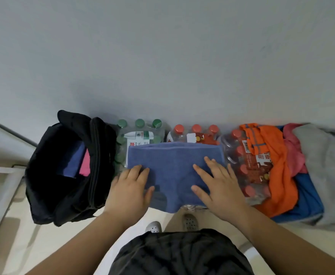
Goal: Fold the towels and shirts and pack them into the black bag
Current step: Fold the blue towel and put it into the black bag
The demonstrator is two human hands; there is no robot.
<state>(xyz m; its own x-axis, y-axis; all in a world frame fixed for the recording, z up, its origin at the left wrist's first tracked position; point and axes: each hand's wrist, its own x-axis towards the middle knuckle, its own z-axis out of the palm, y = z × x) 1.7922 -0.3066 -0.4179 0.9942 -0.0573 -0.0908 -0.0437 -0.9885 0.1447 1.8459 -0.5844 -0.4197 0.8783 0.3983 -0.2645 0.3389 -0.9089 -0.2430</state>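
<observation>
A blue towel [172, 165] lies folded flat on top of shrink-wrapped bottle packs in the middle. My left hand [130, 187] rests flat on its left edge, and my right hand [216, 185] presses flat on its right half, fingers straight. The black bag [49, 175] stands open at the left, with a blue and a pink folded cloth [77, 161] inside. At the right, an orange cloth [277, 165] drapes over a bottle pack, beside pink [294, 153], blue [305, 199] and grey [327, 171] cloths in a pile.
Green-capped bottles [139, 132] and red-capped bottles [196, 133] stand in packs against the grey wall. A white rail [0, 191] runs along the left. My feet in perforated shoes [172, 225] stand on the pale floor below the towel.
</observation>
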